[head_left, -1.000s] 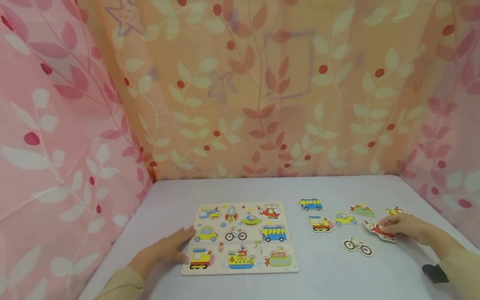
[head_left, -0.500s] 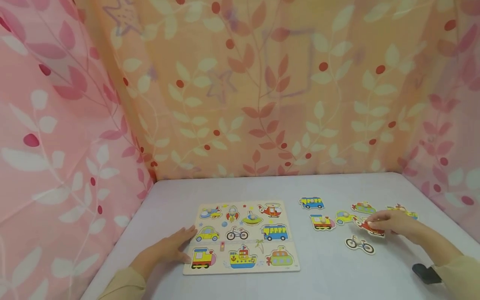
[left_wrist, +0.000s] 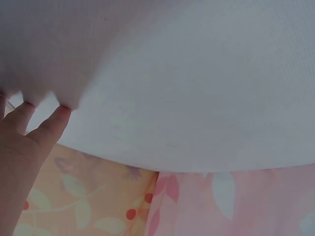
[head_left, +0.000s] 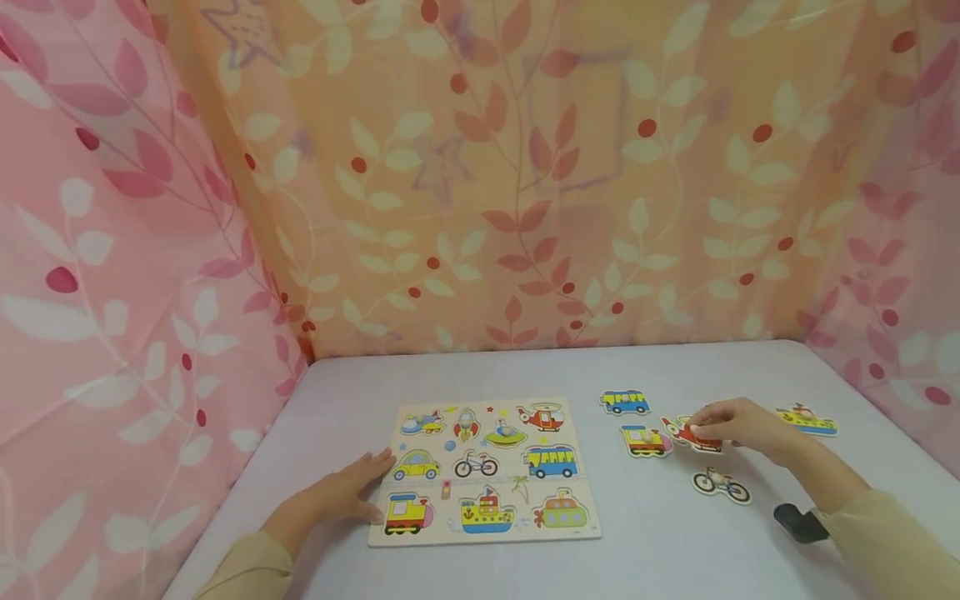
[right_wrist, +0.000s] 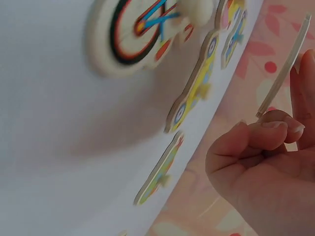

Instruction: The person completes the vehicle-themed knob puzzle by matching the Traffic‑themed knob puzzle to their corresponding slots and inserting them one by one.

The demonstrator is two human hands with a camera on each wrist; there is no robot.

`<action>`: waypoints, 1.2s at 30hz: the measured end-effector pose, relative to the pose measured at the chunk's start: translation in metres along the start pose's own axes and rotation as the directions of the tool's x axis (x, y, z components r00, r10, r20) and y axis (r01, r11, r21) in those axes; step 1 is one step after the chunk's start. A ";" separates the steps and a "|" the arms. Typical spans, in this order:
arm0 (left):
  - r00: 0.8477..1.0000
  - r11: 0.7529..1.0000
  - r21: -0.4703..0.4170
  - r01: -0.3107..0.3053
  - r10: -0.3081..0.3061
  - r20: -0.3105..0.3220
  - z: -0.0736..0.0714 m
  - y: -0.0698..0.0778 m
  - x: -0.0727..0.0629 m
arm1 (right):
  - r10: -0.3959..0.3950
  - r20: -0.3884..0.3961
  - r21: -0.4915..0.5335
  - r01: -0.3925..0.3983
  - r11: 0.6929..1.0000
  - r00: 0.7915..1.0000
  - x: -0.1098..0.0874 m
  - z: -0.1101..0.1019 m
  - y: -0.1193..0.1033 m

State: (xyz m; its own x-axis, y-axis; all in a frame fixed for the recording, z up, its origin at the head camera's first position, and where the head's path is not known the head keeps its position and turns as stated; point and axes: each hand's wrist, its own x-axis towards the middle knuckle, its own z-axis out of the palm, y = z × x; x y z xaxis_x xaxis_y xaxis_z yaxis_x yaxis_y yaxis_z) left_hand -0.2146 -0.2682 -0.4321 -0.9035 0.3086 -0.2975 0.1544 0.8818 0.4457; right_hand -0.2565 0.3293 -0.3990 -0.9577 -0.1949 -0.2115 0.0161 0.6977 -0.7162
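Observation:
A white wooden puzzle board [head_left: 445, 534] with vehicle pictures lies left of centre. My left hand [head_left: 337, 494] rests along its left edge, fingers spread; the left wrist view shows several of those fingers [left_wrist: 51, 123] against the white cloth. At the right, my right hand [head_left: 750, 429] pinches a red helicopter puzzle piece [head_left: 699, 435] by its knob. The right wrist view shows this helicopter piece [right_wrist: 283, 73] edge-on, lifted off the table. Below it lie a yellow car piece [right_wrist: 194, 91] and a green submarine piece [right_wrist: 160, 169], both largely hidden in the head view.
Around the right hand lie a bus piece [head_left: 625, 402], a train piece [head_left: 643, 442], a bicycle piece [head_left: 722, 485] and a ship piece [head_left: 812, 420]. Plane [head_left: 423, 423], rocket [head_left: 466, 425] and flying saucer [head_left: 506, 434] pieces with knobs sit in the board. Patterned curtains [head_left: 480, 275] enclose the table.
My right hand has carried the helicopter piece leftward, from beyond the bicycle to beside the train, now covering the car and submarine. The ship has come into view. My left hand stays put.

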 end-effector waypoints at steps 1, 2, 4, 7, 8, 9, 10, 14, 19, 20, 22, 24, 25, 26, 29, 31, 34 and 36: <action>1.000 1.000 -0.001 0.002 -0.002 0.001 0.000 0.000 0.000 | -0.002 0.004 0.001 0.002 1.000 1.000 0.001 0.002 -0.003; 1.000 1.000 0.001 0.006 -0.006 0.003 0.000 0.000 0.001 | -0.007 0.008 0.005 0.007 1.000 1.000 0.003 0.004 -0.005; 1.000 1.000 0.008 0.012 -0.012 0.002 0.000 0.001 0.002 | -0.020 0.013 0.019 0.019 1.000 1.000 0.006 0.008 -0.010; 1.000 1.000 0.017 0.012 -0.012 0.000 -0.002 0.003 0.001 | -0.024 0.014 0.025 0.024 0.999 1.000 0.010 0.016 -0.020; 1.000 1.000 0.023 0.011 -0.011 -0.001 -0.003 0.003 0.001 | -0.025 0.013 0.027 0.025 0.999 1.000 0.012 0.018 -0.023; 1.000 1.000 0.029 0.004 -0.003 -0.002 -0.003 0.003 0.001 | -0.029 0.012 0.028 0.029 0.999 0.999 0.013 0.020 -0.026; 1.000 1.000 0.030 0.002 -0.002 -0.003 -0.004 0.003 0.001 | -0.034 0.011 0.030 0.034 0.999 0.999 0.015 0.022 -0.028; 1.000 0.999 0.037 0.009 -0.009 0.004 -0.004 0.001 0.003 | -0.066 0.005 0.038 0.066 0.997 0.998 0.022 0.030 -0.038; 1.000 0.999 0.034 0.020 -0.021 0.019 -0.006 0.001 0.005 | -0.066 -0.022 0.047 0.067 0.997 0.998 0.031 0.037 -0.053; 1.000 0.999 0.033 0.020 -0.021 0.019 -0.006 0.001 0.005 | -0.068 -0.027 0.054 0.069 0.996 0.997 0.033 0.038 -0.056; 1.000 0.999 0.035 0.024 -0.025 0.018 -0.007 0.002 0.005 | -0.062 -0.028 0.051 0.064 0.997 0.998 0.035 0.041 -0.062; 0.999 0.999 0.034 0.032 -0.032 0.016 -0.007 0.003 0.004 | -0.067 -0.024 0.057 0.069 0.996 0.997 0.037 0.043 -0.065; 0.999 0.999 0.032 0.032 -0.033 0.016 -0.007 0.003 0.003 | -0.065 -0.026 0.058 0.067 0.996 0.998 0.038 0.045 -0.067; 0.999 0.999 0.030 0.033 -0.033 0.017 -0.006 0.004 0.003 | -0.079 -0.027 0.055 0.080 0.995 0.997 0.039 0.046 -0.068; 1.000 1.000 0.009 0.016 -0.016 0.009 -0.004 0.004 0.001 | -0.100 -0.044 0.043 0.102 0.994 0.994 0.041 0.050 -0.070; 1.000 1.000 0.001 0.006 -0.006 0.001 -0.003 0.005 0.001 | -0.113 -0.051 0.025 0.114 0.993 0.992 0.043 0.053 -0.072; 1.000 1.000 0.000 0.014 -0.014 -0.003 -0.002 0.006 0.000 | -0.098 -0.051 0.029 0.099 0.995 0.994 0.047 0.059 -0.077; 1.000 1.000 0.010 0.028 -0.028 -0.008 -0.001 0.007 -0.001 | -0.079 -0.045 0.041 0.081 0.996 0.996 0.052 0.064 -0.081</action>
State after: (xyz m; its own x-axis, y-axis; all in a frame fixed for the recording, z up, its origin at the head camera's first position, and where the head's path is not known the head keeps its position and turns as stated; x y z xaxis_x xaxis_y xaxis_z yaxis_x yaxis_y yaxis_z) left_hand -0.2127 -0.2632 -0.4278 -0.9105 0.2810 -0.3033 0.1330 0.8936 0.4288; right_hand -0.2892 0.2188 -0.3946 -0.9680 -0.2180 -0.1242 -0.0493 0.6510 -0.7575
